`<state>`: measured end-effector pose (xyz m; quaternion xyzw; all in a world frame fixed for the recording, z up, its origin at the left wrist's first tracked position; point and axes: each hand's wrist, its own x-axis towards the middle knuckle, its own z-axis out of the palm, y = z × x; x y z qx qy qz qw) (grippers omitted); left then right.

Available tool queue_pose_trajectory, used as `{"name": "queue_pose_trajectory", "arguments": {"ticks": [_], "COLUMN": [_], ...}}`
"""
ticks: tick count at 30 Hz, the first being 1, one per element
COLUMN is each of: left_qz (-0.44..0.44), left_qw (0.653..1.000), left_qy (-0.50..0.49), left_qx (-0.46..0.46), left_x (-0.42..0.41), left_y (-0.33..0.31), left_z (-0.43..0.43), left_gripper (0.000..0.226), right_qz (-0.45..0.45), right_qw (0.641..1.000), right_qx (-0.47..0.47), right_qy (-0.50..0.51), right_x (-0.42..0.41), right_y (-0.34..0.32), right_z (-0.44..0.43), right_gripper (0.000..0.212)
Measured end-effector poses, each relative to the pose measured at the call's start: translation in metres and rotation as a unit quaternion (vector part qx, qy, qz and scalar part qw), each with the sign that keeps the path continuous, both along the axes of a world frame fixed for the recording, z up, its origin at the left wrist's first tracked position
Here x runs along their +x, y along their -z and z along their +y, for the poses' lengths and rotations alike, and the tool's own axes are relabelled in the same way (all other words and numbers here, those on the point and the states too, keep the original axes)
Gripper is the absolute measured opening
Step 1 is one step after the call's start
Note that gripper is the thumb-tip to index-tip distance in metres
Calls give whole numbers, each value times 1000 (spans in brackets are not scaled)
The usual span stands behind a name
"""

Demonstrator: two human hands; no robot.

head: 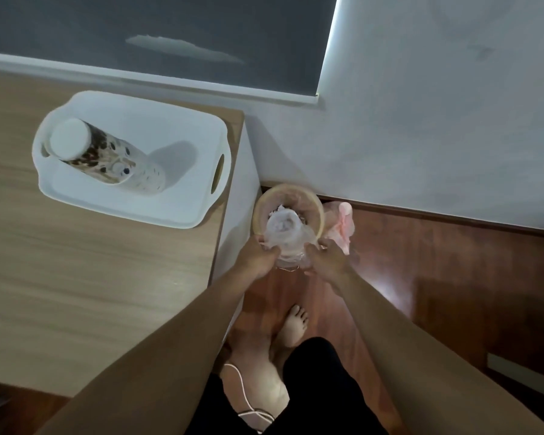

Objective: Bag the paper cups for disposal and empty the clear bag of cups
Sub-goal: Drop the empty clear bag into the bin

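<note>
I hold a clear plastic bag (288, 243) of white cups over a round tan waste bin (316, 204) on the floor beside the desk. My left hand (256, 257) grips the bag's left side and my right hand (327, 259) grips its right side. White cups (281, 222) show through the plastic, inside the bin's rim. A pink plastic bag (343, 226) hangs over the bin's right side. The bag's lower end is hidden between my hands.
A wooden desk (91, 277) fills the left, carrying a white tray (170, 171) with a patterned bottle (107, 155) in it. The white wall stands behind the bin. My bare feet (292, 328) stand on the dark wooden floor, with a white cable near them.
</note>
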<state>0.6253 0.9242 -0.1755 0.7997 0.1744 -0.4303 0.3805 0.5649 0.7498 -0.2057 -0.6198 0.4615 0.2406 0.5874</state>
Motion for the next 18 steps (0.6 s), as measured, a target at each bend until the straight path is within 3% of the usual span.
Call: {"name": "queue_pose_trajectory", "arguments": {"ticks": [10, 12, 15, 18], "left_qz": [-22, -25, -33, -65], "left_qw": [1000, 1000, 999, 997], "left_qy": [-2, -2, 16, 45], "left_qx": [4, 0, -3, -20], "left_x": [10, 10, 7, 5], "left_y": [40, 32, 15, -9], "left_z": [-15, -14, -6, 6], "left_gripper": [58, 47, 58, 51], "right_qz": [-31, -28, -19, -20], "right_qw": [999, 999, 999, 999], "right_qx": [-6, -2, -2, -10], "right_qy": [-16, -16, -25, -32], "right_x": [2, -1, -7, -9], "right_y": [35, 31, 17, -3], "right_z": [-9, -9, -4, 5], "right_gripper": [68, 63, 60, 56]}}
